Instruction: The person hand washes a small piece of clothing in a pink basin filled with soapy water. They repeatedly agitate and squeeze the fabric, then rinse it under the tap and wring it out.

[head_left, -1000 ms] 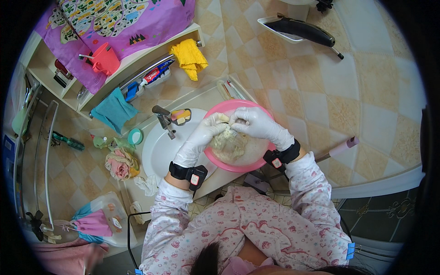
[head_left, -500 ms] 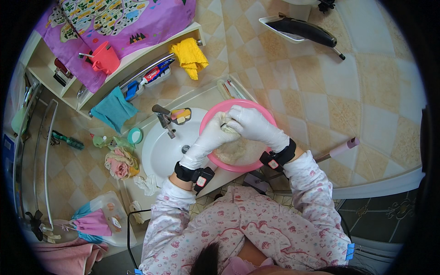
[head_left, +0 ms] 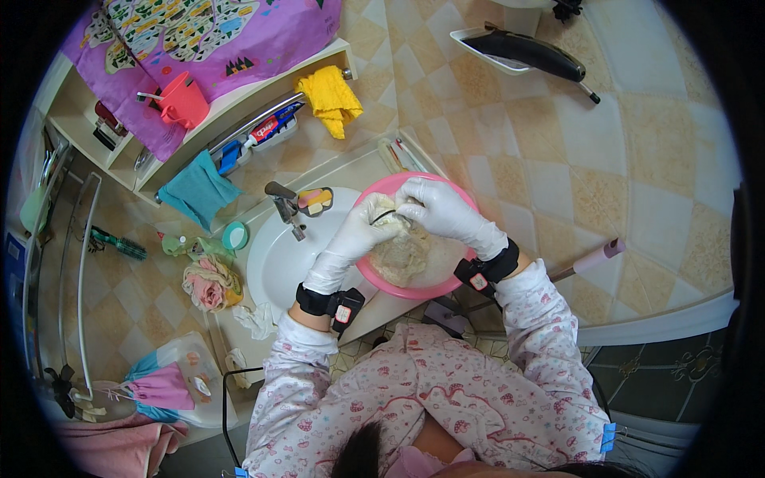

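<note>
Both of my hands wear white gloves and work over a pink basin (head_left: pixel 470 199) of cloudy water. A pale, wet cloth (head_left: pixel 401 259) hangs from them into the basin. My left hand (head_left: pixel 360 231) is closed on the cloth's upper left part. Beside it, my right hand (head_left: pixel 437 211) pinches the upper right part. Between the fingers shows a thin dark strip (head_left: pixel 384 215), apparently along the cloth's edge. The folds inside my fingers are hidden.
Left of the basin lies a white sink (head_left: pixel 275 267) with a metal faucet (head_left: pixel 284 209) and soap bars (head_left: pixel 315 200). A pink-and-yellow cloth bundle (head_left: pixel 209 287) sits on the counter. Above hang a yellow cloth (head_left: pixel 328 99) and a teal cloth (head_left: pixel 199 191). A razor-like black appliance (head_left: pixel 530 54) is at upper right.
My hands have moved slightly apart, the left one a little to the left. More of the cloth and its dark strip now shows between them.
</note>
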Demonstrator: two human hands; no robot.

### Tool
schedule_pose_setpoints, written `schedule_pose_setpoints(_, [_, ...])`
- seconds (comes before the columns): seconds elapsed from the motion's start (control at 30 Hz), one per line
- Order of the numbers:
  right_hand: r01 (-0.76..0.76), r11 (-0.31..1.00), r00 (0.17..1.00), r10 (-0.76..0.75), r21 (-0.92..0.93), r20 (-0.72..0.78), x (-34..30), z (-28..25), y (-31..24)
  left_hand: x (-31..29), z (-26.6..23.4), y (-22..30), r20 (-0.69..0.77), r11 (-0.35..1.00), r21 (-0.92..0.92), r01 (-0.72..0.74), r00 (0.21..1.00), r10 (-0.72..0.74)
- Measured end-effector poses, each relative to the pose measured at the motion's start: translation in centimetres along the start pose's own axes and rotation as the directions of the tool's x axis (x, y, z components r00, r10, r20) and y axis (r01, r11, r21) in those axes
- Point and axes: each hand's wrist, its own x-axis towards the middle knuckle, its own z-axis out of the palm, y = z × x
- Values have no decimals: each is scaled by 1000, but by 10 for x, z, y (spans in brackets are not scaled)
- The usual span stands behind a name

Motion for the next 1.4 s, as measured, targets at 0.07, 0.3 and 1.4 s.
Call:
schedule_pose_setpoints(0.07, [-56, 997, 998, 56, 53, -3, -1, 1, 1, 0, -2, -2, 4, 998, -59, -10, 1000, 11])
schedule_pose_setpoints(0.3, [-226, 937, 974, 219, 267, 55, -3, -1, 3, 0, -4, -4, 52, 967, -255, -3, 999, 17])
schedule_pose_setpoints(1.4, [-78, 903, 995, 94, 423, -18, -34, 15, 14, 7, -6, -26, -161, 909, -415, 27, 982, -103])
